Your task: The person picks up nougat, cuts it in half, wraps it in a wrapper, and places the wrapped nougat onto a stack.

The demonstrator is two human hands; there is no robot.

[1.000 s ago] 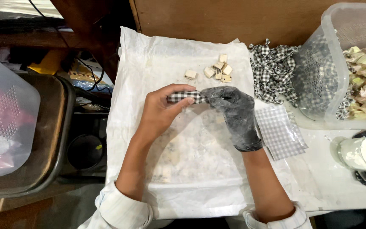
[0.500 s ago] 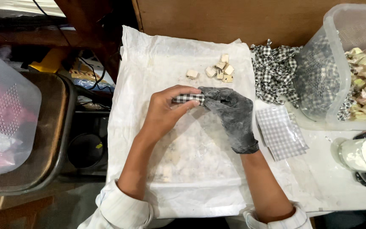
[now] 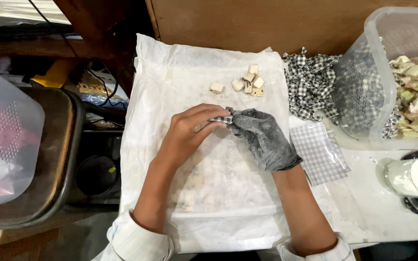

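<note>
Both hands meet at frame middle. Left hand bare, right hand in grey glove, both pinching small checked wrapper. Wrapper looks shorter than moment ago, ends twisted tighter. Bare candy pieces wait above on white sheet.

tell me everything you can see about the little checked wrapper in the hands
The checked wrapper is a small piece of black-and-white gingham, thin like paper or film. Only a short strip shows between the fingers; the rest is hidden. It is pinched from both ends, by the bare left hand and the grey-gloved right hand, and held just above the white sheet. Whether anything is inside it cannot be seen.
</note>
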